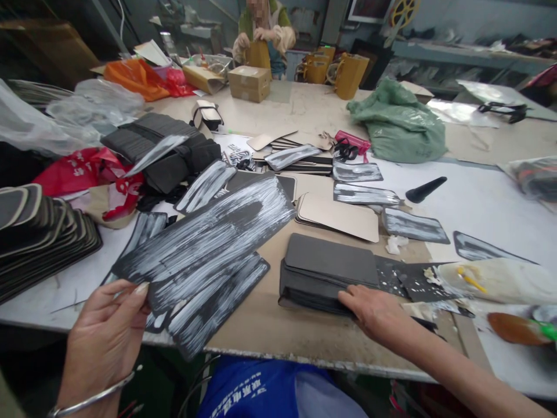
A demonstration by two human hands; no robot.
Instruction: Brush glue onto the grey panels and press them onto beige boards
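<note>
My left hand (pixel 108 331) pinches the near corner of a dark rectangular panel (pixel 213 232) smeared with white streaks, holding it tilted above the table's left part. Beneath it lies another streaked panel (pixel 221 296), partly covered. My right hand (pixel 376 313) has its fingers closed at the near right corner of a stack of plain dark panels (pixel 331 261); its thumb is mostly hidden. More white-smeared pieces (pixel 365 194) lie spread on the table behind the stack. Beige panels (pixel 337 217) are piled just beyond it.
At the right are a glue-stained container (pixel 496 278) and a brown brush-like item (pixel 516 329). A tall pile of dark panels (pixel 43 244) stands left. A black cone-shaped piece (pixel 426 190) and a green bag (pixel 398 125) lie farther back. Across the table, a person (pixel 265 38) handles a tan piece.
</note>
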